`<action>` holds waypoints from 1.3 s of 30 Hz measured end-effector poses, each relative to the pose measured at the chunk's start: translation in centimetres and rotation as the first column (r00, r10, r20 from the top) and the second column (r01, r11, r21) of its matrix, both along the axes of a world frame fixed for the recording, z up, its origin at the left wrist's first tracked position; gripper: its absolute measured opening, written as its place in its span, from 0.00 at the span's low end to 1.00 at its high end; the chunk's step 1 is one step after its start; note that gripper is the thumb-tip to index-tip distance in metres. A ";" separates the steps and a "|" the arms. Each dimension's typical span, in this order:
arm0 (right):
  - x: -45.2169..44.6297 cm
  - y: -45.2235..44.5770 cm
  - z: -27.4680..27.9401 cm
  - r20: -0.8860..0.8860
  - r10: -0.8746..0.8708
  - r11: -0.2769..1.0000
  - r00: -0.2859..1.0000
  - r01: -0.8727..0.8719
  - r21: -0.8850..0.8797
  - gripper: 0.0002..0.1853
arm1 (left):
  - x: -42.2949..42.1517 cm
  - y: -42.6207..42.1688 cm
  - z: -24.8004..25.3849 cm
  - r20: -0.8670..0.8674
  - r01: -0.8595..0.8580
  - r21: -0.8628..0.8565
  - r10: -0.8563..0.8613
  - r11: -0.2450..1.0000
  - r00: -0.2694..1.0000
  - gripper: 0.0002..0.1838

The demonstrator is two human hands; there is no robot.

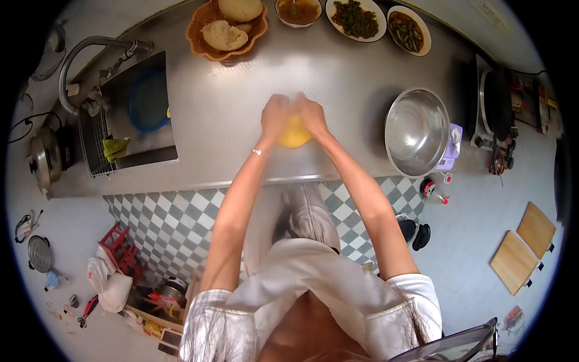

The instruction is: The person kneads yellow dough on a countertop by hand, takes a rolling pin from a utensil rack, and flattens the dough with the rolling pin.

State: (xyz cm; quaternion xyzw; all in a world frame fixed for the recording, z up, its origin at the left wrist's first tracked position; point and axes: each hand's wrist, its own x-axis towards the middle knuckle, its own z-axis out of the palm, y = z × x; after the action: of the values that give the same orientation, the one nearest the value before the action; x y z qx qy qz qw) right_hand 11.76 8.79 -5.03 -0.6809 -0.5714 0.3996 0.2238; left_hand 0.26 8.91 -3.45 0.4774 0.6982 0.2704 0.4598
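Observation:
A yellow lump, which looks like dough (295, 133), lies on the steel counter (241, 102) in front of my body. My left hand (277, 116) is at its far left side and my right hand (310, 114) at its far right side, both touching or just over it. The fingers of both hands are smeared by motion, so their grip is unclear. The two hands are close together, with the near part of the yellow lump showing between the wrists.
A large steel bowl (417, 133) stands at the right, beside a purple item (449, 151). Along the back are a basket of buns (196, 39) and several dishes of food. The sink (129, 151) with its tap (99, 41) is at the left, a black cooker (497, 102) at the far right.

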 end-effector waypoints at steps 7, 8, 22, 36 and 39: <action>-0.3 -5.8 4.2 0.163 -0.124 0.883 0.979 0.034 0.468 0.13 | 3.6 -6.7 4.0 -0.502 0.161 0.436 0.091 0.885 0.860 0.08; -0.3 -6.1 3.9 0.107 -0.118 0.877 0.987 0.053 0.478 0.14 | 3.8 -7.0 3.2 -0.473 0.123 0.466 0.129 0.876 0.871 0.08; -1.5 0.4 1.1 -0.080 -0.353 0.913 0.932 0.362 0.189 0.11 | 1.9 -0.1 -0.9 -0.319 -0.039 0.181 0.096 0.983 0.943 0.15; 1.1 -6.1 2.2 -0.255 -0.433 0.901 0.864 0.426 -0.087 0.19 | -4.7 -6.5 0.3 0.024 0.327 -0.027 -0.326 0.945 0.945 0.17; 1.3 -3.4 7.4 -0.295 -0.181 0.982 0.938 0.187 -0.010 0.17 | -1.1 -11.5 0.5 0.577 0.091 -0.250 0.073 0.964 0.814 0.14</action>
State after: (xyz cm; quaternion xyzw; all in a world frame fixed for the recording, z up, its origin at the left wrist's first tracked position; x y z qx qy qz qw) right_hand 13.05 5.37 2.32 -0.6622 -0.4692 0.4686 0.3490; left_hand -0.80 -2.59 -2.97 0.3091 0.5521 0.3048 0.7119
